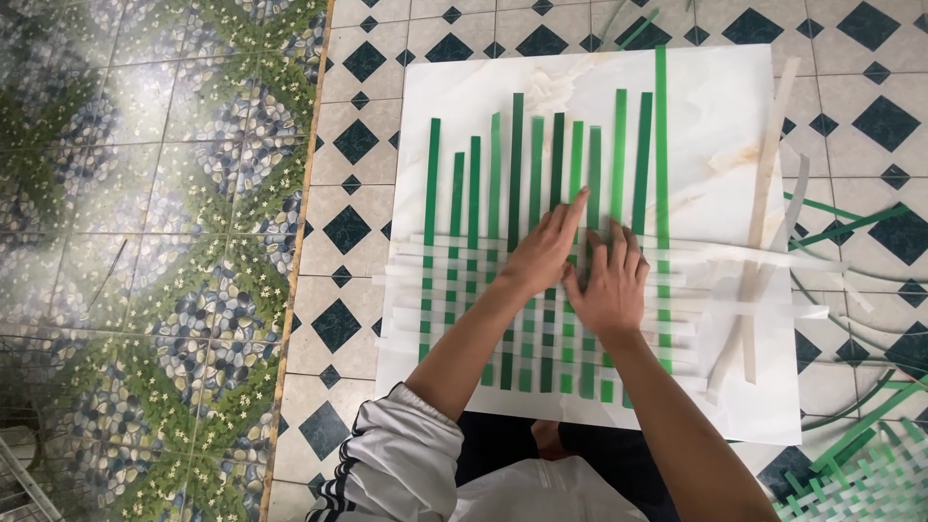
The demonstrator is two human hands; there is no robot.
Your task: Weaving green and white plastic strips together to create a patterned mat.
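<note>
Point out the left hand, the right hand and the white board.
left hand (543, 253), head view, back of the hand
right hand (609, 288), head view, back of the hand
white board (720, 106), head view, bare upper right part

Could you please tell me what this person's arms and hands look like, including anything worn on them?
Both hands are bare: no gloves, rings, watch or bracelet show on the left hand or the right hand. The left arm wears a white sleeve with dark stripes near its edge, pushed up to about the elbow, so the forearm is uncovered. The right forearm shows no sleeve as far as the frame reaches.
</note>
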